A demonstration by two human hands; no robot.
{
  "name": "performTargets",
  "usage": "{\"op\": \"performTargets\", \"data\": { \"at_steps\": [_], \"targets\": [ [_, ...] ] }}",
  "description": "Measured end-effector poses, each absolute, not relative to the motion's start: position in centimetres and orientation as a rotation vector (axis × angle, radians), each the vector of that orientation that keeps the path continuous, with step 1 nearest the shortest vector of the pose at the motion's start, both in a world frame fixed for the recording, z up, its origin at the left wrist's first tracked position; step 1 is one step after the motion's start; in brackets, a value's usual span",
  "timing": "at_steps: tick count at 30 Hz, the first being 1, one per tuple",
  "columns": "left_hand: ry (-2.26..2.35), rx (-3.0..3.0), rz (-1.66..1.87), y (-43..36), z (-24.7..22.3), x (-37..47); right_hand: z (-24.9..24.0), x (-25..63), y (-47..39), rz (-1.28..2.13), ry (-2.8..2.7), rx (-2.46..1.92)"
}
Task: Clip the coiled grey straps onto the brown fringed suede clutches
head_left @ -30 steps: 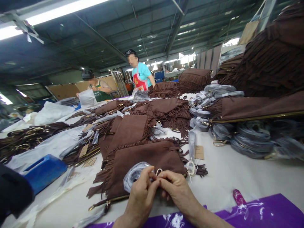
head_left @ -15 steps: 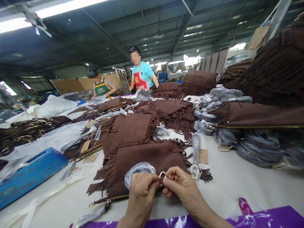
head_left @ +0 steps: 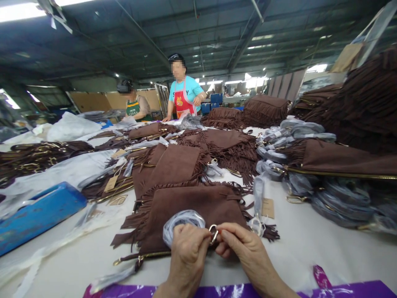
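A brown fringed bag (head_left: pixel 198 198) lies flat on the pale table, its brass zip along the near edge. Over its lower middle, a gold metal clasp (head_left: pixel 213 234) is pinched between my two hands. My left hand (head_left: pixel 190 250) is closed, its thumb and forefinger at the clasp's left side. From the other side, my right hand (head_left: pixel 240 244) grips the clasp with closed fingertips. A coiled strap wrapped in clear plastic (head_left: pixel 182 219) rests on the bag, partly hidden behind my left hand. Whether the clasp is joined to that strap is hidden by my fingers.
More fringed bags (head_left: pixel 175 163) lie beyond. To the right are wrapped strap coils (head_left: pixel 341 198) and a tall pile of brown bags (head_left: pixel 372 99). A blue holder (head_left: pixel 43 215) stands at left; purple plastic (head_left: pixel 229 291) lines the near edge. Two people (head_left: pixel 184 93) stand across the table.
The view has shifted slightly. Both hands keep hold of the clasp, which has turned a little and shows more of its loop. The person in the red apron has raised one arm.
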State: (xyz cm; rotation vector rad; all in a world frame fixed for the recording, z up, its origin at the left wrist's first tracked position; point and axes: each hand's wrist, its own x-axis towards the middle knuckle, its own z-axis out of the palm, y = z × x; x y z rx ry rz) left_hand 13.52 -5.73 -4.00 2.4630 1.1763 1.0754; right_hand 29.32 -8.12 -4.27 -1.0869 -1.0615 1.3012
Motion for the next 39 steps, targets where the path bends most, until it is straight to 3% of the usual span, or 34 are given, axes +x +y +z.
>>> {"op": "performTargets", "data": {
  "at_steps": [39],
  "targets": [
    [1.215, 2.605, 1.119, -5.9, -4.5, 14.8, -3.4, 28.2, -7.8, 1.283, -1.107, -1.289]
  ]
}}
